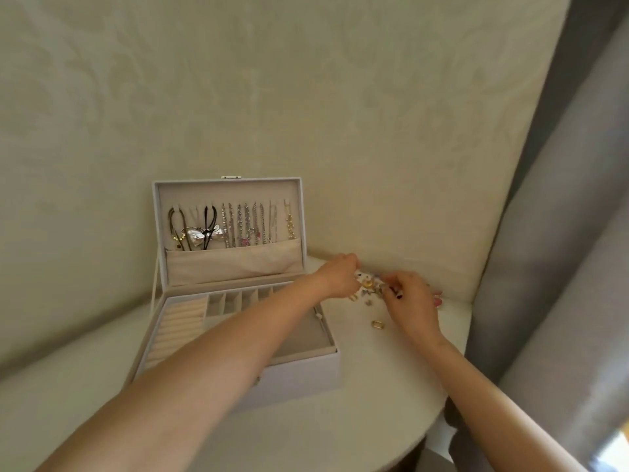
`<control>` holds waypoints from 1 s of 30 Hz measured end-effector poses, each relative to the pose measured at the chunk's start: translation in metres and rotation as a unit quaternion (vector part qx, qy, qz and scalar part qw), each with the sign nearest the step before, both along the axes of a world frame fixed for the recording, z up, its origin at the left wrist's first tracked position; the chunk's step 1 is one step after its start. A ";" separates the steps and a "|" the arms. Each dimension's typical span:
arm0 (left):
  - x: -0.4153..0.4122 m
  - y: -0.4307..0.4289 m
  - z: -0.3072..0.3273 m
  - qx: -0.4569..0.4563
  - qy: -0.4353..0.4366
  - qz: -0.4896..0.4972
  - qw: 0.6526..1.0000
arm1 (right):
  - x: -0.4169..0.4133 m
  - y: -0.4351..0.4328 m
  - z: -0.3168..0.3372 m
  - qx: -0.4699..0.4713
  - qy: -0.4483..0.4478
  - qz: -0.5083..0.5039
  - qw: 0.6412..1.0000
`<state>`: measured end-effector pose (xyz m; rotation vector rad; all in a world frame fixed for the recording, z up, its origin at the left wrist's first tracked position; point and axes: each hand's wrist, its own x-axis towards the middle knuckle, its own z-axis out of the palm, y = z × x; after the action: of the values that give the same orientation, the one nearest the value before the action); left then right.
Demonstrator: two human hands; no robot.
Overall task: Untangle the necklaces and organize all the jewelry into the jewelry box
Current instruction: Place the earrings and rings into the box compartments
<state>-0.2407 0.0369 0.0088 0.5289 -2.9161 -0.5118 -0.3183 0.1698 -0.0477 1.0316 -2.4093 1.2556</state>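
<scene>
Both hands at the small heap of gold and silver jewelry (369, 287), just right of the open white jewelry box (299, 373).
The heap lies between our hands: our right hand (413, 303) pinches its edge with curled fingers; our left hand (340, 275) touches it, but whether its hidden fingers pinch, we cannot tell.

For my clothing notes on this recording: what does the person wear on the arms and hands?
No sleeves show: the left arm and right arm are bare up to the frame edge. No watch or bracelet shows at either wrist. The right hand seems to have red-painted nails on its fingers; the nails of the left hand are hidden.
</scene>
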 end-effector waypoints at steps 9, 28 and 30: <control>-0.056 -0.022 -0.017 0.034 -0.099 0.034 0.994 | -0.050 0.025 -0.018 0.096 -0.039 -0.122 0.987; -0.043 0.004 -0.011 0.161 -0.180 -0.115 0.964 | -0.065 -0.003 -0.016 0.093 -0.066 0.125 0.986; -0.035 0.007 -0.004 0.169 -0.200 -0.133 0.956 | -0.062 0.001 -0.015 0.062 -0.102 0.141 0.983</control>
<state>-0.2758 0.0443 0.0050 0.3003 -3.3276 -1.0683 -0.3801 0.1704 -0.0631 1.3836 -2.5920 1.3723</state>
